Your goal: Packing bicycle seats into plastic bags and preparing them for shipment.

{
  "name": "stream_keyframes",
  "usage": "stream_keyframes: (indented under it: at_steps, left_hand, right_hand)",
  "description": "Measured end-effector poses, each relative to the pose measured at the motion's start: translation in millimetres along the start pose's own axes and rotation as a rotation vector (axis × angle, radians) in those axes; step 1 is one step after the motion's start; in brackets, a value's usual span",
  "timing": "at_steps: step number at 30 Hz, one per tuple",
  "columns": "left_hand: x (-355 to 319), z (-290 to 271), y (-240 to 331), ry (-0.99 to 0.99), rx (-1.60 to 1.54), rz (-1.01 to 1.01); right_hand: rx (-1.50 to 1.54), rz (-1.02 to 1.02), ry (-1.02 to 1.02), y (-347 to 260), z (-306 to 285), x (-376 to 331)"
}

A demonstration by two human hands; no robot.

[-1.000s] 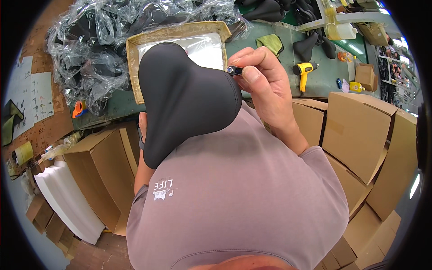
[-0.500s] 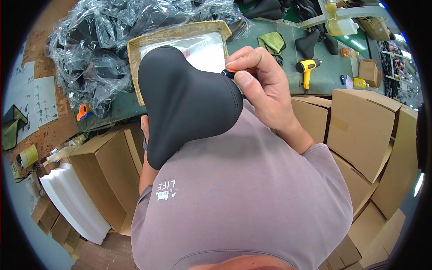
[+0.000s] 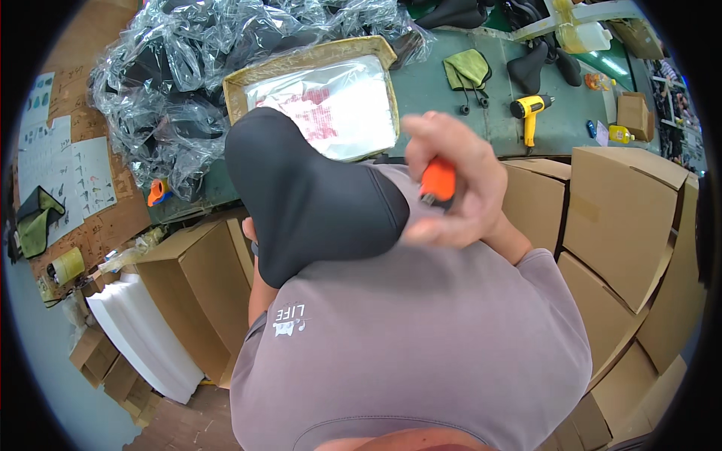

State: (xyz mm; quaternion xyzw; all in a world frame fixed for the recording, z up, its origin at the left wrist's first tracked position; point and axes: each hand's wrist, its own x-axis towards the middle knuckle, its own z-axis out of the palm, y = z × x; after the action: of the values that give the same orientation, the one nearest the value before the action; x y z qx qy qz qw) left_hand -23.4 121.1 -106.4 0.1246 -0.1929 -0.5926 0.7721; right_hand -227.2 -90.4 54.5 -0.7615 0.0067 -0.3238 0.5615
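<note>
A black bicycle saddle [image 3: 301, 195] is held up in front of my chest, its smooth cover facing me and a stitched seam along its right edge. My left hand [image 3: 249, 228] supports it from behind at the left; only a bit of the fingers shows and the rest is hidden. Just off the saddle's right end is my right hand [image 3: 466, 180], blurred by motion. It holds a small orange-red tool [image 3: 438, 180] with a black end and a metal tip, its exact kind unclear. Thumb and forefinger stand apart around it.
Beyond the saddle, a tray [image 3: 235, 94] holds white plastic bags on the green bench. Clear-wrapped saddles [image 3: 162, 90] pile up at the left. Right along the bench lie a green cloth [image 3: 466, 69] and a yellow heat gun [image 3: 531, 113]. Cardboard boxes [image 3: 624, 218] stand close on both sides.
My right hand has drawn back from the saddle's seam toward me, turning so the orange-red tool shows. The saddle has tipped and sunk slightly, uncovering more of the tray.
</note>
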Motion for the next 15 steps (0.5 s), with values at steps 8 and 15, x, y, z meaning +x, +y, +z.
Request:
stream_keyframes:
  at_steps: [8, 15]
  left_hand:
    - [-36, 14, 11, 0.153, 0.088, -0.071]
    - [-37, 11, 13, 0.373, -0.316, -0.272]
  right_hand:
    - [0.150, -0.098, 0.082, 3, -1, -10]
    - [0.137, 0.524, 0.621, 121, -28, -50]
